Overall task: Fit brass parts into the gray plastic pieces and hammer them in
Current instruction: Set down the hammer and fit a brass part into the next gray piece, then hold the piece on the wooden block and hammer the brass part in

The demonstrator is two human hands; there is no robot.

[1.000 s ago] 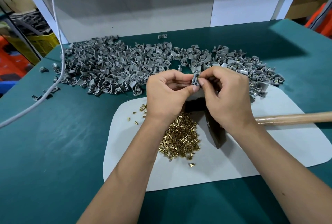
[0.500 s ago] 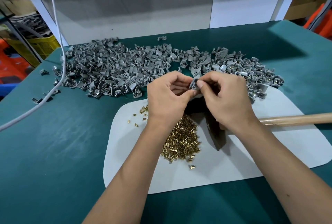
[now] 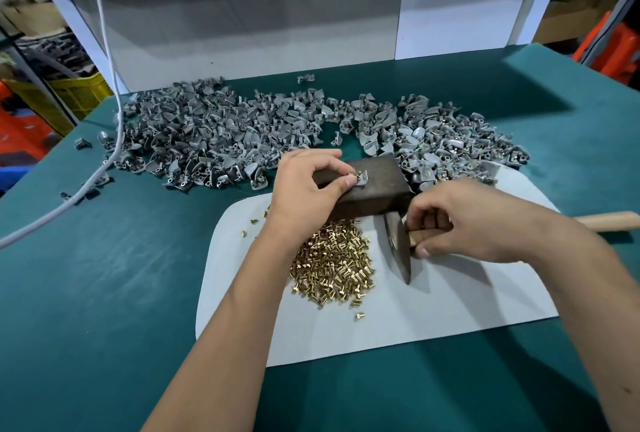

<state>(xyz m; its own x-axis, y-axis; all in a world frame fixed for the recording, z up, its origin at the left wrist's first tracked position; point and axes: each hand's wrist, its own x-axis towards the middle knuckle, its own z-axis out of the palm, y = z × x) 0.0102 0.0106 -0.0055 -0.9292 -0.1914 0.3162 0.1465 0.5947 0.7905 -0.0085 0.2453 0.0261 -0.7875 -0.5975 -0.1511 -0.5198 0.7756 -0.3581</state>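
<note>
Head view: left hand [image 3: 308, 185] is pinching a small gray plastic piece with a brass part seated in it [image 3: 360, 178], holding it down on top of the dark rectangular metal block [image 3: 377, 185]. Block is likely serving as the anvil, so the strike lands on something solid. Right hand [image 3: 464, 223] is curling its fingers around the wooden handle of the hammer [image 3: 424, 235], right behind the dark steel head lying on the pale gray mat [image 3: 467, 303]; short grip probably suits light taps. Loose pile of small brass inserts [image 3: 332, 265] is sitting on the mat under the left wrist, within easy reach. Heap of gray plastic pieces [image 3: 214, 137] is spreading across the green tabletop [image 3: 104, 275] behind the block. No readable labels or writing.
</note>
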